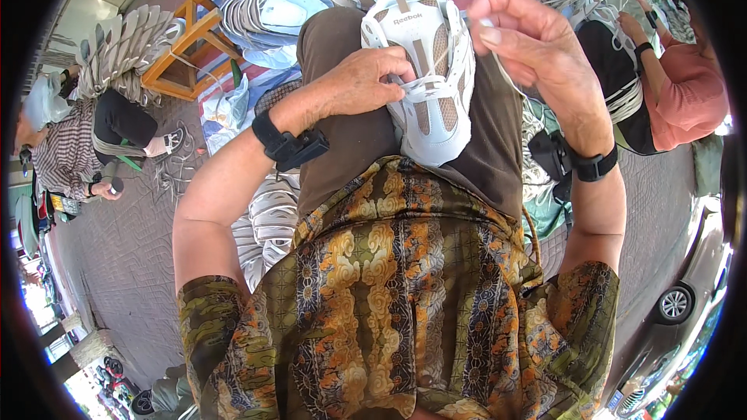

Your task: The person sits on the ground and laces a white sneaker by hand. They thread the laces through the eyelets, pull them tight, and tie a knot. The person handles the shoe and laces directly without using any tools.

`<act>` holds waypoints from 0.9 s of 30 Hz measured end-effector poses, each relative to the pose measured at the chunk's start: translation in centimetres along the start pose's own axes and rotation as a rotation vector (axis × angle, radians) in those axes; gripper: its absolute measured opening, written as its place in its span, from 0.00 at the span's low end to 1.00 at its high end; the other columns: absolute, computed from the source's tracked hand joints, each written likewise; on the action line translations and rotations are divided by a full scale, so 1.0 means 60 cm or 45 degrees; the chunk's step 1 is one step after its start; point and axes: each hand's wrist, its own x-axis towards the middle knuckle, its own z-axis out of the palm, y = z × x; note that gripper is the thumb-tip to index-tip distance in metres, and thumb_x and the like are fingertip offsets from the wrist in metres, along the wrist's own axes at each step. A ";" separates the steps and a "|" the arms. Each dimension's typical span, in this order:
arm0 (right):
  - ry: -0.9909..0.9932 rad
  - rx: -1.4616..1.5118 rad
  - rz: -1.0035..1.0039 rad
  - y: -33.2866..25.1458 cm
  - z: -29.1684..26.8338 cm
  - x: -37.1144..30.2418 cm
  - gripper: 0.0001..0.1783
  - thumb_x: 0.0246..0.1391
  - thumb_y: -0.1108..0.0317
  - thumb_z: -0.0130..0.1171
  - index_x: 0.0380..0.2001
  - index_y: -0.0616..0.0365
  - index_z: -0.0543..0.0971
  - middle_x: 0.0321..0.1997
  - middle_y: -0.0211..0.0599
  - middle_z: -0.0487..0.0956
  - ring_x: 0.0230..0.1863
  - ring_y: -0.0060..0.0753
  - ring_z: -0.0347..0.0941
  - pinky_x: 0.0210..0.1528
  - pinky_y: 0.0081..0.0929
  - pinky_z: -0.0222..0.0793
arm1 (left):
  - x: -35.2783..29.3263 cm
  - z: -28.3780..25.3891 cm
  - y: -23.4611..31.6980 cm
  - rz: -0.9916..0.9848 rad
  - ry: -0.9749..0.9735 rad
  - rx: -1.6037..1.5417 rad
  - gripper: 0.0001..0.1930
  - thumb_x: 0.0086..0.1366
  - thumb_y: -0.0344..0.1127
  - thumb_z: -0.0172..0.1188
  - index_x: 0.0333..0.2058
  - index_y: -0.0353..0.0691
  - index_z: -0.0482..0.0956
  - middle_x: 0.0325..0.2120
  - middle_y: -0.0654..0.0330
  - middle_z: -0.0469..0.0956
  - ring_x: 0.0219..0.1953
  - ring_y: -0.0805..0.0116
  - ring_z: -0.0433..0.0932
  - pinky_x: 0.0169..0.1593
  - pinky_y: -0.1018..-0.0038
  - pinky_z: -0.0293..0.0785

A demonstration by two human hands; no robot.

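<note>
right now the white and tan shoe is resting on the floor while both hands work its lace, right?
Not on the floor. The head view shows the white and tan shoe resting on the person's lap, while the left hand and right hand work its lace.

Left hand [366, 82], forearm entering from 7 o'clock, fingers curled in a pinching grip; right hand [533, 39] raised toward 1 o'clock, fingertips pinched together, both wrists banded.

Wooden stool [183, 50] upper left; shoe pile [268, 222] on mat; grey car [685, 295] right.
</note>
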 end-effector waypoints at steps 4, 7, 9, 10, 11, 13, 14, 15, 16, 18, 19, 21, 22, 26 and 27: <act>0.697 -1.407 -0.576 0.030 -0.013 0.038 0.17 0.51 0.72 0.60 0.46 0.55 0.74 0.45 0.30 0.75 0.23 0.19 0.67 0.26 0.20 0.65 | -0.001 -0.006 -0.005 0.028 -0.012 -0.030 0.09 0.53 0.29 0.57 0.35 0.37 0.78 0.31 0.59 0.72 0.34 0.64 0.73 0.39 0.69 0.69; 0.438 -1.146 -0.640 0.059 -0.010 0.021 0.16 0.49 0.76 0.60 0.44 0.56 0.76 0.47 0.31 0.75 0.24 0.20 0.67 0.26 0.19 0.64 | 0.000 -0.007 -0.011 0.037 -0.027 -0.039 0.09 0.53 0.29 0.58 0.35 0.37 0.77 0.32 0.60 0.72 0.33 0.64 0.73 0.39 0.69 0.69; 0.237 -1.091 -0.629 0.068 0.016 0.010 0.17 0.48 0.79 0.60 0.43 0.57 0.76 0.49 0.32 0.74 0.27 0.25 0.70 0.28 0.21 0.67 | 0.004 -0.006 -0.009 0.041 -0.017 -0.048 0.10 0.53 0.29 0.58 0.35 0.37 0.77 0.32 0.61 0.72 0.33 0.64 0.73 0.38 0.69 0.69; 0.172 -1.136 -0.709 0.075 0.027 0.013 0.16 0.48 0.79 0.60 0.42 0.57 0.75 0.47 0.33 0.74 0.27 0.30 0.72 0.28 0.25 0.68 | 0.003 -0.005 -0.008 0.011 -0.014 -0.078 0.10 0.53 0.29 0.59 0.35 0.37 0.77 0.32 0.61 0.72 0.33 0.64 0.73 0.38 0.69 0.69; 0.108 -1.181 -0.789 0.082 0.036 0.015 0.15 0.47 0.78 0.60 0.41 0.58 0.75 0.46 0.34 0.74 0.28 0.34 0.73 0.29 0.28 0.69 | 0.001 -0.003 -0.006 -0.018 -0.011 -0.108 0.10 0.53 0.29 0.59 0.35 0.37 0.77 0.32 0.61 0.72 0.33 0.64 0.73 0.38 0.69 0.69; -0.028 -1.274 -0.765 0.093 0.048 0.026 0.12 0.47 0.78 0.59 0.38 0.59 0.75 0.44 0.36 0.73 0.29 0.41 0.73 0.29 0.33 0.70 | -0.001 -0.002 -0.003 -0.056 0.010 -0.136 0.10 0.53 0.29 0.59 0.36 0.38 0.77 0.32 0.61 0.73 0.33 0.64 0.73 0.38 0.69 0.69; -0.095 -1.320 -0.750 0.096 0.050 0.032 0.11 0.47 0.78 0.59 0.36 0.60 0.74 0.42 0.36 0.73 0.30 0.44 0.73 0.30 0.35 0.70 | 0.000 0.001 -0.005 -0.065 0.024 -0.138 0.10 0.53 0.29 0.59 0.36 0.38 0.78 0.32 0.61 0.73 0.33 0.64 0.73 0.38 0.69 0.69; -0.125 -1.344 -0.763 0.099 0.050 0.037 0.09 0.47 0.78 0.59 0.34 0.60 0.74 0.41 0.37 0.72 0.30 0.45 0.73 0.29 0.36 0.69 | 0.000 0.004 -0.007 -0.079 0.043 -0.142 0.10 0.53 0.29 0.59 0.36 0.38 0.78 0.32 0.61 0.73 0.33 0.64 0.73 0.38 0.69 0.69; -0.154 -1.369 -0.774 0.101 0.049 0.042 0.08 0.48 0.77 0.59 0.33 0.61 0.73 0.40 0.38 0.72 0.30 0.45 0.73 0.29 0.37 0.69 | 0.000 0.005 -0.007 -0.071 0.056 -0.144 0.10 0.53 0.29 0.59 0.36 0.37 0.78 0.32 0.61 0.73 0.32 0.65 0.74 0.38 0.69 0.69; -0.216 -1.324 -0.783 0.098 0.050 0.046 0.06 0.49 0.76 0.58 0.31 0.61 0.72 0.36 0.39 0.72 0.29 0.46 0.73 0.28 0.38 0.67 | -0.001 0.007 -0.007 -0.053 0.080 -0.153 0.11 0.53 0.29 0.59 0.36 0.37 0.78 0.32 0.61 0.73 0.32 0.65 0.74 0.38 0.69 0.69; -0.249 -1.253 -0.780 0.090 0.053 0.046 0.05 0.50 0.76 0.57 0.30 0.60 0.71 0.33 0.39 0.72 0.29 0.47 0.73 0.27 0.38 0.67 | -0.001 0.004 -0.005 -0.097 0.050 -0.191 0.11 0.53 0.29 0.59 0.36 0.36 0.78 0.32 0.60 0.73 0.32 0.66 0.74 0.38 0.69 0.69; -0.264 -1.179 -0.741 0.086 0.055 0.047 0.04 0.51 0.76 0.56 0.30 0.60 0.71 0.27 0.39 0.72 0.26 0.45 0.72 0.26 0.37 0.65 | 0.002 -0.005 0.001 -0.177 -0.009 -0.265 0.11 0.53 0.30 0.60 0.36 0.35 0.78 0.32 0.60 0.74 0.32 0.67 0.75 0.37 0.71 0.69; -0.248 -1.175 -0.706 0.086 0.055 0.047 0.04 0.51 0.76 0.56 0.30 0.59 0.71 0.23 0.39 0.70 0.24 0.44 0.71 0.25 0.35 0.65 | 0.004 -0.007 0.000 -0.145 -0.016 -0.222 0.11 0.53 0.30 0.60 0.37 0.35 0.77 0.31 0.59 0.75 0.30 0.68 0.75 0.35 0.71 0.70; -0.216 -0.960 -0.520 0.063 0.072 0.047 0.05 0.51 0.78 0.54 0.32 0.59 0.71 0.15 0.33 0.66 0.18 0.27 0.65 0.23 0.26 0.61 | 0.011 -0.021 0.001 -0.228 -0.113 -0.168 0.13 0.54 0.32 0.59 0.38 0.35 0.77 0.25 0.58 0.75 0.24 0.72 0.74 0.28 0.75 0.70; -0.199 -0.878 -0.448 0.065 0.073 0.049 0.05 0.51 0.78 0.54 0.32 0.59 0.71 0.15 0.31 0.65 0.19 0.23 0.63 0.23 0.24 0.60 | 0.012 -0.025 0.004 -0.300 -0.168 -0.185 0.13 0.54 0.32 0.59 0.39 0.35 0.77 0.23 0.59 0.75 0.22 0.73 0.74 0.25 0.75 0.69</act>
